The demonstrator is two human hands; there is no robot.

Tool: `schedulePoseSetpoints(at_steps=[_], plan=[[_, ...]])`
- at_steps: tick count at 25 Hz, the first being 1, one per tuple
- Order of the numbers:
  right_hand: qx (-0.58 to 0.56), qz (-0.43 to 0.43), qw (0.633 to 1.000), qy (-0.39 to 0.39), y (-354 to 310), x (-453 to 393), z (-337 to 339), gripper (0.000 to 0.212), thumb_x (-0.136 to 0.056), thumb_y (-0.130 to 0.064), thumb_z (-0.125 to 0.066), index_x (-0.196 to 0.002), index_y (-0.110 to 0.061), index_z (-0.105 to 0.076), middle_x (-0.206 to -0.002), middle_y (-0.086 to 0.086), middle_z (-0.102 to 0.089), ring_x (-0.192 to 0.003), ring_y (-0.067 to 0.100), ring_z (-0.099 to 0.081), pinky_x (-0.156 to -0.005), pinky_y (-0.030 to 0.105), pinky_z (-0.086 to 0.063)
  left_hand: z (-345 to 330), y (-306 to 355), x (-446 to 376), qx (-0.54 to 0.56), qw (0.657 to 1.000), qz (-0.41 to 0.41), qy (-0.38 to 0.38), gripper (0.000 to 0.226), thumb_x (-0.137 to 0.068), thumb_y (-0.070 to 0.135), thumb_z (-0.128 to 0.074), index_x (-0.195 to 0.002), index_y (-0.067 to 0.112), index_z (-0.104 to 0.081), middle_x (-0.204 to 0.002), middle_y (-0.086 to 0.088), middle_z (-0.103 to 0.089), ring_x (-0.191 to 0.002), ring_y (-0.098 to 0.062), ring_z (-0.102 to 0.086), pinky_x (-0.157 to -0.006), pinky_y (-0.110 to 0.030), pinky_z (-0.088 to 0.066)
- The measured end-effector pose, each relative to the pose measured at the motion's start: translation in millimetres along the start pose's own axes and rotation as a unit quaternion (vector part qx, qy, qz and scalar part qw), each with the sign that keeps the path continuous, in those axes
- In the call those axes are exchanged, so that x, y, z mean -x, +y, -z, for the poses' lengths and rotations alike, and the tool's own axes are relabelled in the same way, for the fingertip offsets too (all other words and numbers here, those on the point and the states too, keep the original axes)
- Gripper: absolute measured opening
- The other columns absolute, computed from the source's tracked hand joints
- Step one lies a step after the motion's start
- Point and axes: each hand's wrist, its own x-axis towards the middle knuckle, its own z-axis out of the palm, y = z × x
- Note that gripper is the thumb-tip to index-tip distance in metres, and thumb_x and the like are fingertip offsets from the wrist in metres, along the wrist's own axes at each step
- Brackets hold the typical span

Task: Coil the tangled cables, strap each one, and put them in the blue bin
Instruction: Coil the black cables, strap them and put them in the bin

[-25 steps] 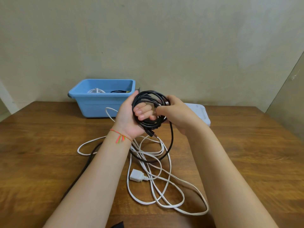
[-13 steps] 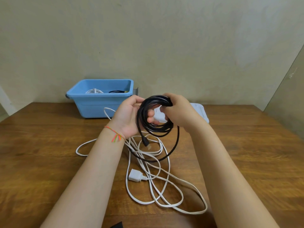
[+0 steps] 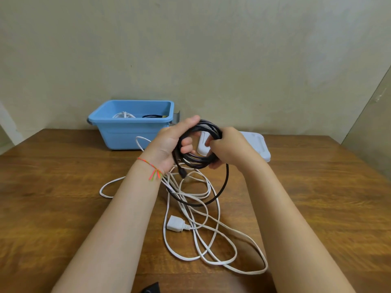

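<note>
A black cable [image 3: 196, 160] is wound into a coil held above the table. My left hand [image 3: 169, 144] grips the coil's left side, fingers curled through the loops. My right hand [image 3: 228, 149] grips the right side and pinches a white strap [image 3: 203, 145] against the coil. One black loop hangs down to the table, and a black plug end dangles below the coil. A tangled white cable [image 3: 203, 235] with a white plug [image 3: 175, 226] lies on the table under my arms. The blue bin [image 3: 131, 132] stands at the back left with a white and a black coil inside.
A white flat object [image 3: 257, 144] lies behind my right hand. The wooden table [image 3: 63, 187] meets the wall at the back. A small dark object [image 3: 151, 289] sits at the near edge.
The coil has turned more upright between my hands, and the white strap has come into view in my right hand's fingers against the coil.
</note>
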Motion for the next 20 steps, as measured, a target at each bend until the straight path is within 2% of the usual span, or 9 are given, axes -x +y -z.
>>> schedulePoseSetpoints(at_steps=[1, 3, 4, 7, 10, 12, 15, 19, 20], plan=[[-0.016, 0.014, 1.0, 0.006, 0, 0, 2, 0.025, -0.091, 0.001, -0.043, -0.099, -0.014, -0.062, -0.088, 0.013, -0.067, -0.059, 0.028, -0.072, -0.064, 0.04, -0.062, 3, 0, 0, -0.024, 0.999, -0.024, -0.005, 0.024, -0.084, 0.028, -0.075, -0.091, 0.01, -0.062, -0.054, 0.003, -0.043, -0.044, -0.01, -0.036, -0.061, -0.031, -0.042], [-0.036, 0.029, 0.999, 0.02, 0, 1, 6, 0.033, -0.089, 0.006, -0.043, -0.099, -0.018, -0.063, -0.091, 0.008, -0.062, -0.057, 0.025, -0.071, -0.055, 0.034, -0.06, 6, 0, -2, -0.029, 0.998, -0.06, -0.006, 0.044, -0.077, 0.009, -0.076, -0.116, 0.011, -0.055, -0.066, 0.0, -0.053, -0.047, -0.01, -0.041, -0.06, -0.03, -0.048], [-0.036, 0.025, 0.999, 0.025, 0, 1, 7, 0.031, -0.088, 0.005, -0.044, -0.099, -0.018, -0.063, -0.089, 0.008, -0.063, -0.055, 0.024, -0.07, -0.053, 0.032, -0.059, 4, -1, -3, -0.008, 0.997, -0.077, -0.002, 0.048, -0.078, 0.001, -0.073, -0.12, 0.012, -0.053, -0.071, -0.002, -0.055, -0.046, -0.009, -0.04, -0.057, -0.027, -0.049], [-0.013, -0.019, 1.0, -0.012, -4, 5, 4, 0.015, -0.09, -0.008, -0.049, -0.1, -0.011, -0.06, -0.079, 0.013, -0.07, -0.056, 0.027, -0.071, -0.06, 0.037, -0.062, -6, -3, -2, 0.075, 0.99, -0.119, 0.007, 0.031, -0.086, -0.009, -0.057, -0.106, 0.013, -0.054, -0.056, 0.003, -0.052, -0.035, -0.005, -0.031, -0.045, -0.021, -0.038], [-0.003, -0.063, 0.996, -0.07, -6, 9, 3, 0.019, -0.094, -0.014, -0.043, -0.098, -0.003, -0.057, -0.074, 0.019, -0.072, -0.053, 0.028, -0.069, -0.056, 0.034, -0.061, -10, -1, 0, 0.132, 0.986, -0.101, 0.004, 0.013, -0.083, 0.004, -0.06, -0.09, 0.015, -0.059, -0.039, 0.006, -0.033, -0.03, -0.007, -0.027, -0.042, -0.022, -0.035], [-0.008, -0.044, 0.998, -0.052, -5, 8, 3, 0.023, -0.094, -0.014, -0.039, -0.094, -0.002, -0.058, -0.066, 0.017, -0.071, -0.043, 0.024, -0.063, -0.047, 0.028, -0.054, -7, 1, -1, 0.133, 0.988, -0.083, -0.015, 0.009, -0.079, 0.016, -0.065, -0.086, 0.017, -0.059, -0.043, 0.006, -0.032, -0.034, -0.008, -0.029, -0.049, -0.023, -0.039], [-0.094, -0.036, 0.995, -0.011, -2, 3, 6, 0.02, -0.096, -0.017, -0.042, -0.088, -0.006, -0.056, -0.052, 0.01, -0.064, -0.036, 0.019, -0.05, -0.039, 0.022, -0.041, -3, -3, -4, 0.061, 0.993, -0.086, -0.05, 0.011, -0.081, 0.015, -0.066, -0.073, 0.017, -0.06, -0.052, 0.005, -0.035, -0.044, -0.009, -0.037, -0.068, -0.03, -0.047], [-0.217, -0.053, 0.973, -0.059, 0, 4, 5, 0.024, -0.102, -0.02, -0.044, -0.094, -0.002, -0.058, -0.059, 0.014, -0.066, -0.042, 0.022, -0.057, -0.042, 0.027, -0.048, -8, -10, -5, 0.058, 0.993, -0.068, -0.079, 0.013, -0.082, 0.014, -0.068, -0.071, 0.01, -0.06, -0.064, -0.004, -0.057, -0.064, -0.018, -0.059, -0.072, -0.034, -0.052], [-0.226, -0.049, 0.97, -0.077, 1, 4, 5, 0.022, -0.102, -0.021, -0.047, -0.099, -0.003, -0.059, -0.067, 0.014, -0.069, -0.048, 0.024, -0.062, -0.045, 0.029, -0.052, -9, -11, -6, 0.082, 0.992, -0.068, -0.065, 0.021, -0.084, 0.017, -0.068, -0.067, 0.012, -0.058, -0.061, -0.002, -0.056, -0.061, -0.016, -0.058, -0.071, -0.033, -0.052]])
